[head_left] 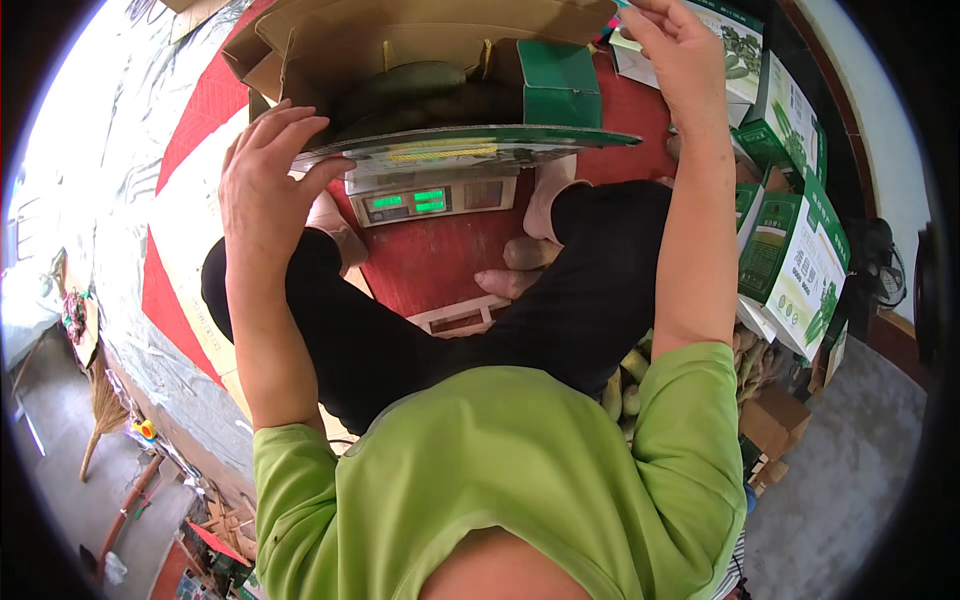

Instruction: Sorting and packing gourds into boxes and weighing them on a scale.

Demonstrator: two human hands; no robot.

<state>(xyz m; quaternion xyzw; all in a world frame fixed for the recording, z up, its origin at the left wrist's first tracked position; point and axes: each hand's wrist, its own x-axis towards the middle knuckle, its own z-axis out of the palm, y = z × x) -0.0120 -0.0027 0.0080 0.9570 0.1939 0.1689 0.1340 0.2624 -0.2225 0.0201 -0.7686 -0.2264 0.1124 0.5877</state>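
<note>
Green shirt (490,460), 2 hands (265,180) at carton (430,35)

We see plain matt cardboard inside the open carton (350,45) and a smooth finish on its green flap (560,82). The scale (436,203) looks like smooth plastic; our shirt (490,450) and trousers (612,232) are matt cloth, the broom (106,405) rough straw.

From my distant seat, I take this for a small produce-packing room: I see a lit digital scale (490,195) just below an open carton (420,32) of long green vegetables (412,84), printed green-and-white cartons (793,265) along the right, loose vegetables (632,365) heaped nearby, and bare grey floor (850,440).
</note>
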